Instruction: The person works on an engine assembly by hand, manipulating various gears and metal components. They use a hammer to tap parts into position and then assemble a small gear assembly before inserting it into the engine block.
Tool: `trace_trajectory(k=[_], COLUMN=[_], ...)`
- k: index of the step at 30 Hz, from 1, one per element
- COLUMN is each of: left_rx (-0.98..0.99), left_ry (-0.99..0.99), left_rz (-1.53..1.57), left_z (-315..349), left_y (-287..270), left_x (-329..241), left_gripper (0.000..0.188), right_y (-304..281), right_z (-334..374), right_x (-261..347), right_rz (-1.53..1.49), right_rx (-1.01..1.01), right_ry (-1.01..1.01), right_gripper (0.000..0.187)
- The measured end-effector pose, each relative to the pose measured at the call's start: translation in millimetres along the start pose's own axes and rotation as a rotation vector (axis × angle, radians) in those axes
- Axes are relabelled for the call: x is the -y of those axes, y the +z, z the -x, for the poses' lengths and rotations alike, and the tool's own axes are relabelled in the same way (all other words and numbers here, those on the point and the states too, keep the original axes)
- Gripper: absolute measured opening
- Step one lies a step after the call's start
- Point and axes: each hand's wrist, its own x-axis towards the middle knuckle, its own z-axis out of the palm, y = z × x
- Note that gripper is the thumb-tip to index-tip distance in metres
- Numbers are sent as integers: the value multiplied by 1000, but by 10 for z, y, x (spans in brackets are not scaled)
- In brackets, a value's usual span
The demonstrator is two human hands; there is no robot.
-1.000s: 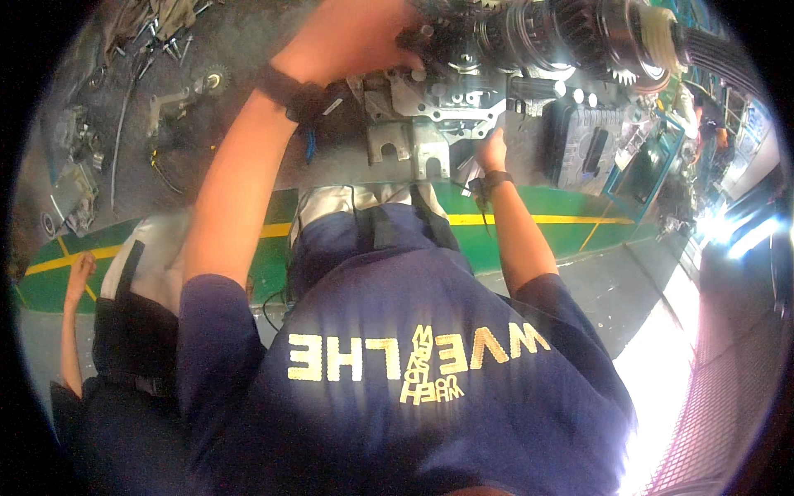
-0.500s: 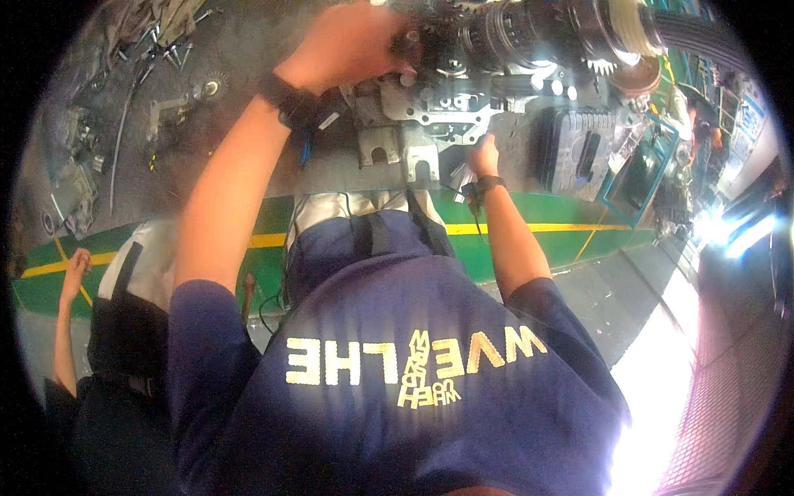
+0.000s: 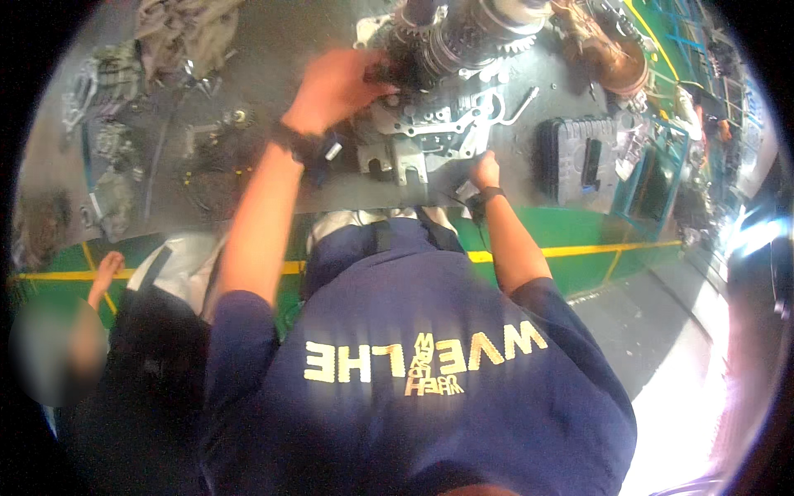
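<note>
While the bench (image 3: 269,41) fills the upper half of the frame, the wearer's navy shirt (image 3: 422,306), marked with yellow lettering, occupies the lower centre. A co-worker (image 3: 157,339) in dark clothing stands at lower left, and green floor (image 3: 571,230) with a yellow line crosses the middle. At top centre lies the gear shaft (image 3: 463,50), a row of dark and bright toothed wheels slanting toward the upper right. Directly below it in the frame is the silver housing (image 3: 451,120); a crumpled cloth (image 3: 186,37) lies at upper left. Right of the housing, well apart from it, is a black case (image 3: 575,161); above the case is a brown, flared part (image 3: 620,70). The left hand (image 3: 335,91) has its fingers bent against the shaft's dark left end; blur conceals whether they grip it. The smaller-looking right hand (image 3: 486,172) is partly curled just beside the housing's lower right edge; whether it grips anything cannot be told.
</note>
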Motion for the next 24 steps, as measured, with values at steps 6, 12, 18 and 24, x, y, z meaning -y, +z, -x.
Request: trace_trajectory(k=[6,12,18,24], left_rx=[-444,-524,-494,-451], left_ry=[-27,61,-72,-102], left_rz=[618,283,321,229], left_z=[594,333,270,239], left_y=[-314,-216,-203,-207], left_x=[-1113,-1463,-1470,-1584], left_gripper=[29,22,24,23], right_y=[-243,-5,-339,-286], right_z=[74,-66,89,-14], right_x=[75,-368,-443,-708], right_rz=[-221,-169,-215,-278], right_rx=[48,-46,-22,-39], right_ry=[117,-1,-57,-103], right_gripper=[34,38,39,28])
